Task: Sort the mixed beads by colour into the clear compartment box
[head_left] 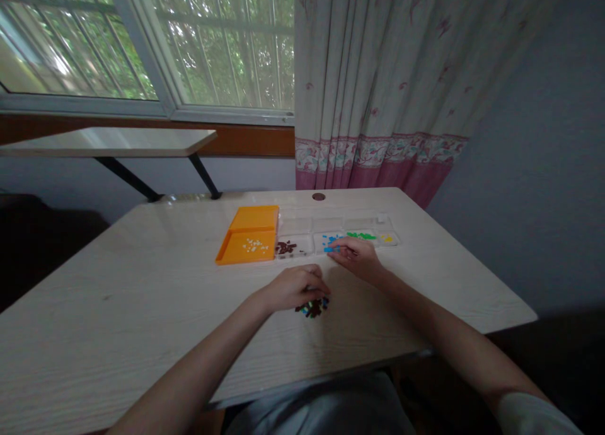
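Left hand: half-curled over a bumpy, rounded cluster; I can't tell if gripping.
Right hand: fingers bent at blue bits in the clear plastic tray, hold unclear.
Desk: pale, wood-grained, bearing the tray.

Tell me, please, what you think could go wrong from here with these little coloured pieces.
The mixed pile lies loose on the table by the left hand, so a nudge might scatter it.
The right hand is at the blue pieces in the clear tray, with green pieces close by, so a careless brush could mix colours.
The orange tray is open and shallow, so a bump might spill its white pieces.
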`<state>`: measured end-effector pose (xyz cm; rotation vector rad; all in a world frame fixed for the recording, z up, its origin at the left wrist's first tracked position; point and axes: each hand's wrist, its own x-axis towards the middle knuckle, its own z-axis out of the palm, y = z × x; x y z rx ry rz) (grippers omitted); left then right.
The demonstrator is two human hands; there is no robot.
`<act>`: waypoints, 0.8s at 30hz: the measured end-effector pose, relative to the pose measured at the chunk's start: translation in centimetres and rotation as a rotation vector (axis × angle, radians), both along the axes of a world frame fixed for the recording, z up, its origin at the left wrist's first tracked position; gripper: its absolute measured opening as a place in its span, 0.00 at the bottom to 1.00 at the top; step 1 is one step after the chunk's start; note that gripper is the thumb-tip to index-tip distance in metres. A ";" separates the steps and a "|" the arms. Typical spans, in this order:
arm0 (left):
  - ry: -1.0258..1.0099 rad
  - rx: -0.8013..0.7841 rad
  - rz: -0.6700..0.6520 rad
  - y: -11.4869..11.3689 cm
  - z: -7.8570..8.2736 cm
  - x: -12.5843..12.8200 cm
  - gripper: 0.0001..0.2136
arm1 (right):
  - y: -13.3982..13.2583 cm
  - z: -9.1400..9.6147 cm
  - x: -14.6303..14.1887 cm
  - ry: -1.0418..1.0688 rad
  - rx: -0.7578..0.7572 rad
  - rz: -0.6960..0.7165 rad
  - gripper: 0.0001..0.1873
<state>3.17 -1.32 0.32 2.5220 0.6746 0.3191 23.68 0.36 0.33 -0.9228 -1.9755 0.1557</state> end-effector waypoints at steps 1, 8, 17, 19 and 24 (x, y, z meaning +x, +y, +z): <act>0.000 -0.008 -0.004 0.1 0.0 0.0 0.10 | -0.1 0.1 0.0 0.003 0.008 -0.004 0.10; -0.063 -0.047 0.049 0.4 -0.2 -0.3 0.08 | -0.4 0.4 0.0 0.018 0.012 -0.032 0.10; -0.316 -0.237 0.379 1.2 -1.4 -0.7 0.11 | 2.2 -1.3 1.6 -0.086 -0.147 -0.270 0.11; -0.354 -0.267 0.441 1.3 -1.6 -0.8 0.12 | 2.7 -1.5 2.0 -0.148 -0.181 -0.329 0.11; -0.440 -0.321 0.508 1.7 -2.0 -0.7 0.11 | 3.0 -1.3 2.2 -0.244 -0.230 -0.400 0.15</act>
